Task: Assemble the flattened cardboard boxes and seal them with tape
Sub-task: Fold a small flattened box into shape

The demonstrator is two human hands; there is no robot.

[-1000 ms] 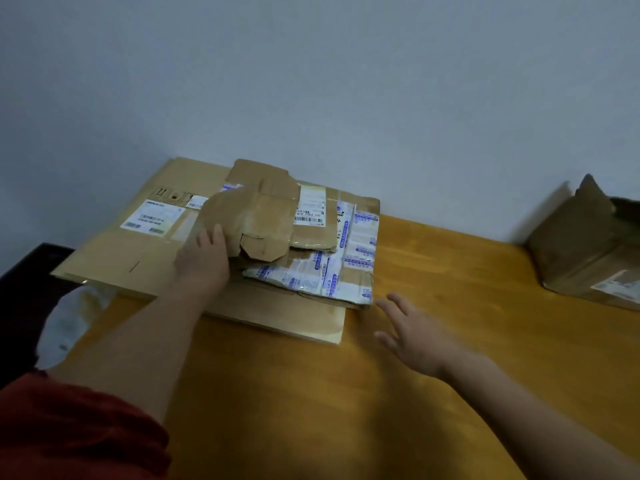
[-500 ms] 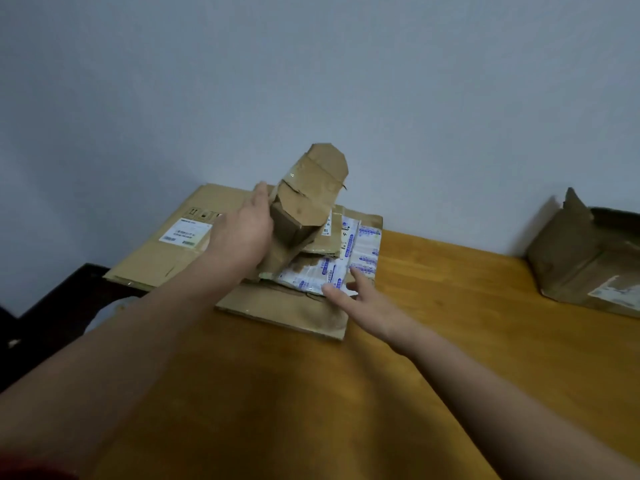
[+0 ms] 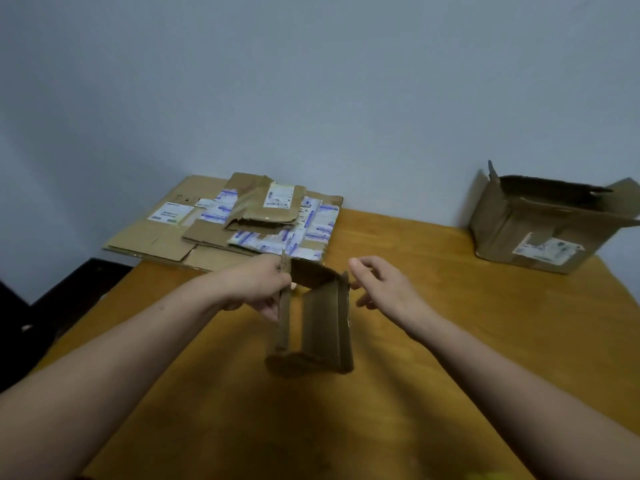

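Small brown cardboard box [image 3: 325,320], half-opened into a sleeve, held over the middle of the wooden desk [image 3: 450,341]. Left hand [image 3: 263,289]: fingers grasp its left wall; right hand [image 3: 381,289] at the right corner, grasp indeterminate. Risk: a one-sided hold may let the creased panels collapse. Bare desk lies nearer; flattened cardboard stack [image 3: 166,237] just behind.

Wooden table [image 3: 450,323]: flattened cardboard [image 3: 162,237], open box [image 3: 519,230]

Worktop [image 3: 433,341] smooth, faintly shiny wood; small box [image 3: 325,323] matt brown cardboard; flattened boxes [image 3: 166,237] matt cardboard with glossy printed tape [image 3: 263,242] and paper labels [image 3: 278,195]; open box [image 3: 509,223] creased cardboard.
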